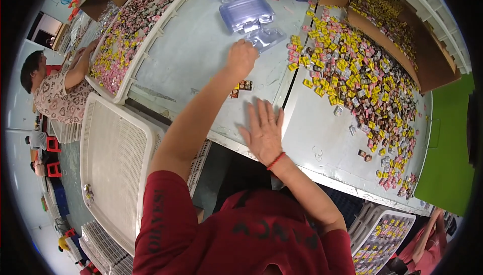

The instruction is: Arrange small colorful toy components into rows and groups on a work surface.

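Note:
My left hand (pixel 242 57) reaches across the white table with its fingers curled closed at the near edge of a clear plastic blister shell (pixel 266 39). The fingertips are partly hidden, but they appear to grip that edge. More clear shells (pixel 246 13) lie stacked and scattered just beyond it. My right hand (pixel 265 131), with a red cord on its wrist, lies palm down near the table's front edge, fingers spread, holding nothing. Between my hands sits a small cluster of dark, yellow and red block-like pieces (pixel 245 85), partly covered by my left forearm.
To the right spreads a heap of small yellow, pink and brown pieces (pixel 352 68), beside a cardboard box (pixel 437 58) of more. A white tray (pixel 132 73) full of pieces stands left; a white perforated tray (pixel 118 149) is below it. A co-worker (pixel 60 89) works at far left.

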`<state>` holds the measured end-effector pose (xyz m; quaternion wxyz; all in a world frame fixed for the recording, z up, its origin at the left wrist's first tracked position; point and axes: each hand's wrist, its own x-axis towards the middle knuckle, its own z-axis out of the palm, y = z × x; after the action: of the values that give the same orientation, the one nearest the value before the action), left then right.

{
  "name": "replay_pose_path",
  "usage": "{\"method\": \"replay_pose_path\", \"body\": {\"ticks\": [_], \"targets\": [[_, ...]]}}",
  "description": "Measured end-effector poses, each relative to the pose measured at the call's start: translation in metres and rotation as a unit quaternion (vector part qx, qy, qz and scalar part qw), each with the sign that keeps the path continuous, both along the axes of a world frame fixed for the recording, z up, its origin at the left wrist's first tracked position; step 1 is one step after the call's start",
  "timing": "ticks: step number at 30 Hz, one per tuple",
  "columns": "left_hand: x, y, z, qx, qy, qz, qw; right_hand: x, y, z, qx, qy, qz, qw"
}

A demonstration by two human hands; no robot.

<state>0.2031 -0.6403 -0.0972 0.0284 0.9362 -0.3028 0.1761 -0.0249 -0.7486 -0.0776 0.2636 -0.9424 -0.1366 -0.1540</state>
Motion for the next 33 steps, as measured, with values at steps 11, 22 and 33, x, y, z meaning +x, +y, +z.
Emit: {"method": "replay_pose_path", "body": {"ticks": [11,22,33], "targets": [[0.005,-0.004,0.015,-0.184,0.201,0.020,0.962,-0.025,-0.027,-0.007,-0.006,0.007,0.021,1.000],[0.002,-0.023,0.035,-0.198,0.231,0.124,0.945,-0.026,-0.030,-0.009,-0.010,0.013,0.010,1.000],[0.025,-0.028,0.020,-0.032,0.136,0.103,0.985,-0.022,-0.027,-0.009,-0.001,0.006,0.014,1.000]]}}
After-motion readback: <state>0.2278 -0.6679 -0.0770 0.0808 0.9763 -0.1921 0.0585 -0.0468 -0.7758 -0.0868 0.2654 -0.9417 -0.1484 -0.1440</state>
